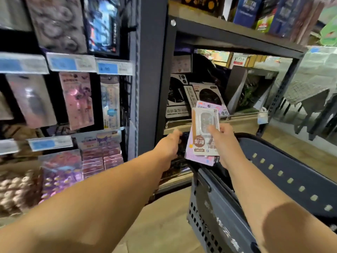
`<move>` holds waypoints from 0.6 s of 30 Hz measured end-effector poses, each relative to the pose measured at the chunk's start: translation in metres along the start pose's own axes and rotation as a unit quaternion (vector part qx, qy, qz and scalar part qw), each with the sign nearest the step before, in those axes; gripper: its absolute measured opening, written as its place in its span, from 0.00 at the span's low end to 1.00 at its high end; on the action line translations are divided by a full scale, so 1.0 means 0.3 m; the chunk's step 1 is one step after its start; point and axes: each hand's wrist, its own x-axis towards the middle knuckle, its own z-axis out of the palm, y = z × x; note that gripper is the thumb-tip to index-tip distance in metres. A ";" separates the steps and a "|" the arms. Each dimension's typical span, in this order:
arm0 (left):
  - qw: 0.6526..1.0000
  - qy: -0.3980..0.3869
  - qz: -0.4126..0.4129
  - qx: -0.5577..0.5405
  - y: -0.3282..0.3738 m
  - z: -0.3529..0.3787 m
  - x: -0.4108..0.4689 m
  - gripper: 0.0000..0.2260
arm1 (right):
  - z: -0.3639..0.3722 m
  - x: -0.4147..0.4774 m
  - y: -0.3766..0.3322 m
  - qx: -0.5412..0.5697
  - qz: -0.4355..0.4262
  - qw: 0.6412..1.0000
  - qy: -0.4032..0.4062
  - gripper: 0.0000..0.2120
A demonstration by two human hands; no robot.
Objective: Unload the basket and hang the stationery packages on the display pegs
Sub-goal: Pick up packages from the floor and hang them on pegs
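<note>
We log this as a retail shop: blue price labels (107,68) line the rack's front edges, carded packages (76,99) hang below, boxed goods (244,11) top a metal shelf unit (237,44), and a shopping basket (284,172) stands alongside.

The scene is being viewed through one wide-angle camera worn on the head; it is being pointed forward and downward; the metal shelf (151,73) is being framed close at centre, the basket (291,181) at lower right, hanging packages (77,100) at left.
</note>
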 end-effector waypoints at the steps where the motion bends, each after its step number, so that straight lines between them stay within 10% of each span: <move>1: 1.000 -0.008 0.011 -0.026 0.019 -0.040 -0.023 0.19 | 0.057 -0.020 -0.015 -0.004 -0.002 1.000 -0.026 0.08; 18: 0.988 0.149 -0.002 -0.038 -0.122 -1.009 -0.702 0.07 | 0.956 -0.624 -0.078 -0.106 -0.051 0.921 -0.372 0.17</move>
